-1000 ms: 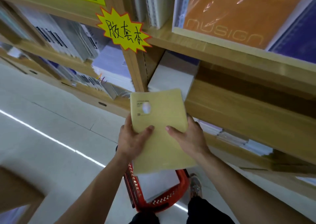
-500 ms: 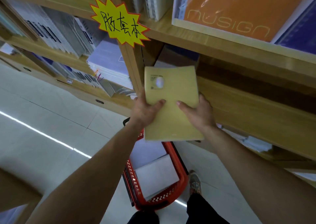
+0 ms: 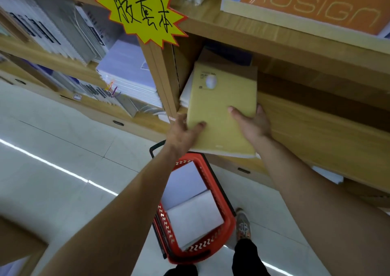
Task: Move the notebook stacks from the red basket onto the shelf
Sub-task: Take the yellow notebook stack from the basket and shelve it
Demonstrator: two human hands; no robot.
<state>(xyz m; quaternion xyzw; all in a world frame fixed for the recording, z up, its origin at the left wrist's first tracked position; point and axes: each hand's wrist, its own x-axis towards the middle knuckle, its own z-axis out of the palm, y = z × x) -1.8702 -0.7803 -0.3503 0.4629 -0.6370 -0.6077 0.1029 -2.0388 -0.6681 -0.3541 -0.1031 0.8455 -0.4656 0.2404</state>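
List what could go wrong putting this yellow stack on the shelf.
1. The yellow stack overhangs the shelf edge, held by the left hand and right hand; released now, it may tip toward the basket.
2. Its far end lies over the white stack and could shove it back or settle crooked.

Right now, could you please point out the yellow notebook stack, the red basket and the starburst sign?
yellow notebook stack (image 3: 221,115): head view, middle of its top cover.
red basket (image 3: 165,229): head view, its left wall.
starburst sign (image 3: 141,12): head view, centre of its yellow face.
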